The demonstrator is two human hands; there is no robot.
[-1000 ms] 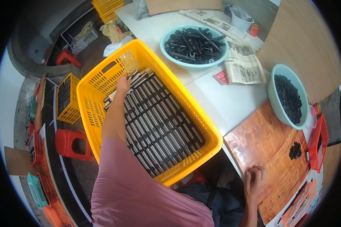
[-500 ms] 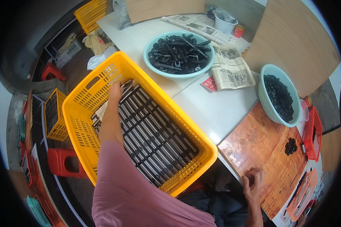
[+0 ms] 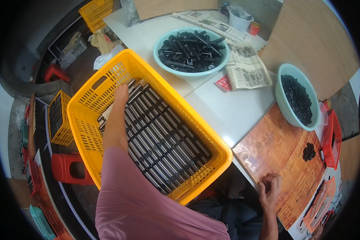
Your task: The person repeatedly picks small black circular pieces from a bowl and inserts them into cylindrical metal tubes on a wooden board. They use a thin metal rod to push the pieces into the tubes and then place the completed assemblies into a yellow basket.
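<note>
A yellow plastic crate (image 3: 81,138) stands in front of me, with rows of shiny metal rods (image 3: 164,140) with dark bands lying in it. My left arm reaches into it. My left hand (image 3: 121,95) is closed around a rod at the far left end of the rows; the rod's end shows beside the thumb side, while most fingers are hidden. On the near left edge of a wooden board (image 3: 264,148) rests my right hand (image 3: 271,191), fingers loosely curled, thumb apart, nothing visible in it. A small pile of black rings (image 3: 309,152) lies on the board beyond it.
A light-blue basin (image 3: 157,60) of black tubular parts and another basin (image 3: 281,96) of small black parts stand on the white table. Newspaper (image 3: 248,74) lies between them. Red and orange baskets (image 3: 330,148) line the right edge. A red stool (image 3: 62,170) stands left of the crate.
My left hand has shifted slightly, and a rod end beside it shows a little more clearly. The right hand stays in place. The whole view has moved slightly.
</note>
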